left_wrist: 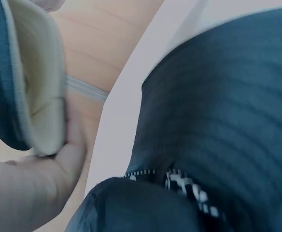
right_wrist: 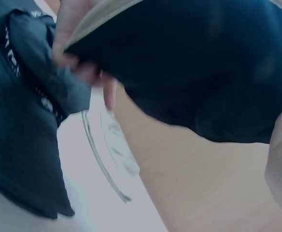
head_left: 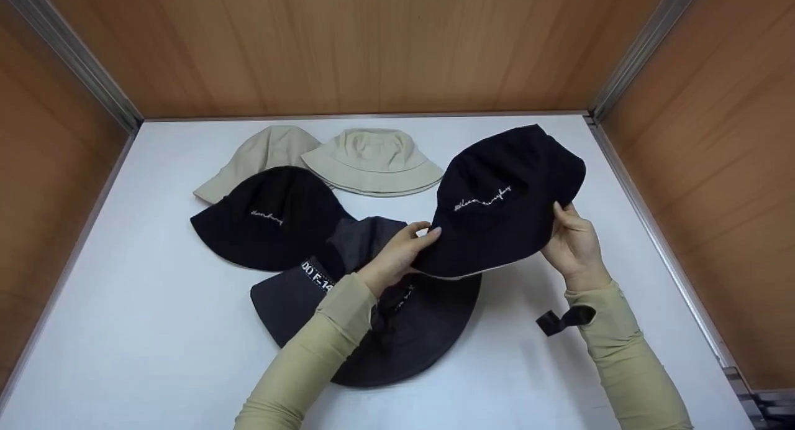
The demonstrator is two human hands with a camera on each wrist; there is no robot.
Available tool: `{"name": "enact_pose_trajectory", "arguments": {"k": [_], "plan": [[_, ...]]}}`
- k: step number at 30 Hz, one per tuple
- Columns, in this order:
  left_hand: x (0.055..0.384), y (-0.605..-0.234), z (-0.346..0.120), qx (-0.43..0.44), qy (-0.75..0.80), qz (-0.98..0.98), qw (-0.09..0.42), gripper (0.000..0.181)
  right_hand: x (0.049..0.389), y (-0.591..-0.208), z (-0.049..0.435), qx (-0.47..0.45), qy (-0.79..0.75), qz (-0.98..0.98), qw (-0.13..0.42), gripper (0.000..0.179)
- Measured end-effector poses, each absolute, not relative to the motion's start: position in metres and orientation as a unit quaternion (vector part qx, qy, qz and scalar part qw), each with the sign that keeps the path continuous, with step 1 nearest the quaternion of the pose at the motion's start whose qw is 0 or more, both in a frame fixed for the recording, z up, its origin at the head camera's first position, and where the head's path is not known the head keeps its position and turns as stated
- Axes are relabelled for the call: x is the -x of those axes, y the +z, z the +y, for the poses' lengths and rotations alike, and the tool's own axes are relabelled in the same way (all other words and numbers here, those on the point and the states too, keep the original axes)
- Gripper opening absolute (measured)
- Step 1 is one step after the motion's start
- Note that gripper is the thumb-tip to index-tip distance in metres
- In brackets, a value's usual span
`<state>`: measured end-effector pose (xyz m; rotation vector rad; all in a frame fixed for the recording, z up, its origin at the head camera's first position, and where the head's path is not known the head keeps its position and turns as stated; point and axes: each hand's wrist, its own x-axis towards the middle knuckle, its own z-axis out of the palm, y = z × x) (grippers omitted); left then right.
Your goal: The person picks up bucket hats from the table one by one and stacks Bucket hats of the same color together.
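Observation:
A black bucket hat (head_left: 497,225) with white script lettering is held up off the table between both hands. At its left brim my left hand (head_left: 400,253) pinches the edge, thumb on the outer side. My right hand (head_left: 574,240) grips the opposite edge, its fingers partly hidden behind the hat. In the left wrist view the hat's cream lining (left_wrist: 42,82) shows, somewhat blurred. Below my left hand and forearm lies a dark wide-brimmed hat (head_left: 428,337) with a lettered band, partly covered by the arm.
Another black bucket hat (head_left: 279,231) with script lies to the left. Behind it are two beige bucket hats, one (head_left: 372,163) at the back middle and one (head_left: 267,147) left of it. Wooden panels (head_left: 372,45) enclose the white table (head_left: 155,330). A black strap (head_left: 565,320) hangs from the right sleeve.

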<state>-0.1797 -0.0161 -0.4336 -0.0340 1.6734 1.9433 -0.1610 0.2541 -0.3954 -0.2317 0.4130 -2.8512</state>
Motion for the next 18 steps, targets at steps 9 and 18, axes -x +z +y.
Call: {"name": "enact_pose_trajectory", "arguments": {"k": [9, 18], "plan": [[0.175, -0.429, -0.029, -0.049, 0.753, 0.633, 0.175, 0.045, 0.161, -0.426, 0.278, 0.024, -0.956, 0.272, 0.111, 0.032], [0.171, -0.407, -0.031, -0.121, 0.75, 0.631, 0.159, 0.053, 0.165, -0.458, 0.3, -0.08, -0.761, 0.63, 0.129, 0.024]]}}
